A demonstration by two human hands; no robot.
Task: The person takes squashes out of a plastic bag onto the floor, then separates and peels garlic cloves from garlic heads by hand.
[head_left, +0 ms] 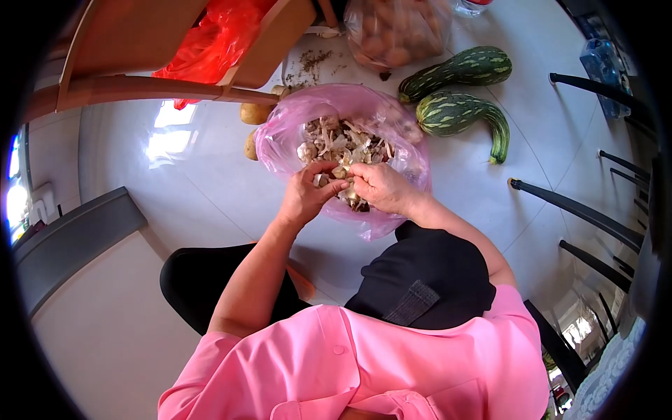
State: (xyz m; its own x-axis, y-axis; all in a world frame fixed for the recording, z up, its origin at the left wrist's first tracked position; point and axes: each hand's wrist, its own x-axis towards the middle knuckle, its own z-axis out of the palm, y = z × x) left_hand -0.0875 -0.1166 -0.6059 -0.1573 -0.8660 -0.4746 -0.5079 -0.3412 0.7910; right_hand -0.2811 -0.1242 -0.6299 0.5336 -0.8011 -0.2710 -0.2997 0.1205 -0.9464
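A pink plastic bag [281, 143] lies spread on the floor in front of me, holding garlic bulbs and many loose papery skins [353, 150]. Above its contents my left hand [308, 194] and my right hand [381, 187] meet. Their thumbs and fingers are closed around a small piece of garlic [340, 171] between them. One whole whitish garlic bulb [306, 151] rests near the bag's left side. Parts of the piece are covered by my fingertips.
Two green striped squashes [458, 115] lie right of the bag, with a clear bag of brown round items [397, 35] behind. Yellowish round produce [255, 113] sits to the left. A wooden chair [147, 87] holds a red bag [217, 45]. Black furniture legs [577, 213] stand at right.
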